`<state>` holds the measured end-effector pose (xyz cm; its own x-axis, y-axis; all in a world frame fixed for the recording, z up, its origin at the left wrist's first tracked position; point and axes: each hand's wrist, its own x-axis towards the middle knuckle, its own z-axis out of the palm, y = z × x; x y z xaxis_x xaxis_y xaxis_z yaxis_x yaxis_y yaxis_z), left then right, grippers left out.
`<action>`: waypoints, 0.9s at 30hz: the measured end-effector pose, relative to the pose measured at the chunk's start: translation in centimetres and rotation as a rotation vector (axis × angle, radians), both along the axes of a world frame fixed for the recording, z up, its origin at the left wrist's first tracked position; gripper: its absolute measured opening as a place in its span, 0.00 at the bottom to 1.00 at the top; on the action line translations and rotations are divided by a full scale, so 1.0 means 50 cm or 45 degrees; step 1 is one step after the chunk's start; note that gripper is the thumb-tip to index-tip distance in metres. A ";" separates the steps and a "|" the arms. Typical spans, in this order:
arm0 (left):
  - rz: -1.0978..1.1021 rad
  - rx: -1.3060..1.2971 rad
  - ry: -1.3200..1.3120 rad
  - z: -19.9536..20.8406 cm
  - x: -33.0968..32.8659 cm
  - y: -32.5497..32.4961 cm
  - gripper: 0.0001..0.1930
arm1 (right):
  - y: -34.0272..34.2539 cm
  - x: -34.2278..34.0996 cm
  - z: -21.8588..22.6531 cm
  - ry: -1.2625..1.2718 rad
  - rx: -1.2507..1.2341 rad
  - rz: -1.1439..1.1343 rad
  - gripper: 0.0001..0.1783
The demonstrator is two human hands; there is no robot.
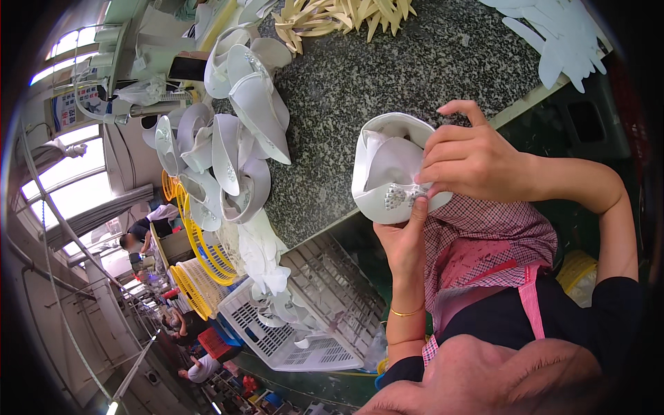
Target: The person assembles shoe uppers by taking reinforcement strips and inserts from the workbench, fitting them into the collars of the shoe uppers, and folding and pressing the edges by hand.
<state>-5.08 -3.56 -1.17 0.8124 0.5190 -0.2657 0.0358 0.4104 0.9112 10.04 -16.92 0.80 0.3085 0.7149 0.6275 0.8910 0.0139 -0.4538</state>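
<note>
A white shoe upper [371, 198], curved into a cup, is held over the near edge of the stone-topped table. A sparkling, bow-like rhinestone ornament [395, 196] sits on its front. My left hand [404, 238], with a gold bracelet at the wrist, grips the upper from below; its thumb presses beside the ornament and its other fingers are hidden behind. From the right, my right hand [460, 160] has thumb and fingers closed on the upper's edge by the ornament, one finger raised. Whether a small part is between those fingertips cannot be seen.
More white shoe uppers [238, 149] are piled along the left side of the speckled table [332, 83]. Cream-coloured strips [346, 15] lie at the far edge, flat white pieces [553, 41] at the far right corner. A white plastic crate [311, 354] stands below; people work beyond, at left.
</note>
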 end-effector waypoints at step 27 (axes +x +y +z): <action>-0.025 0.102 -0.043 -0.004 -0.022 0.006 0.23 | -0.021 -0.005 -0.007 0.303 -0.081 0.163 0.09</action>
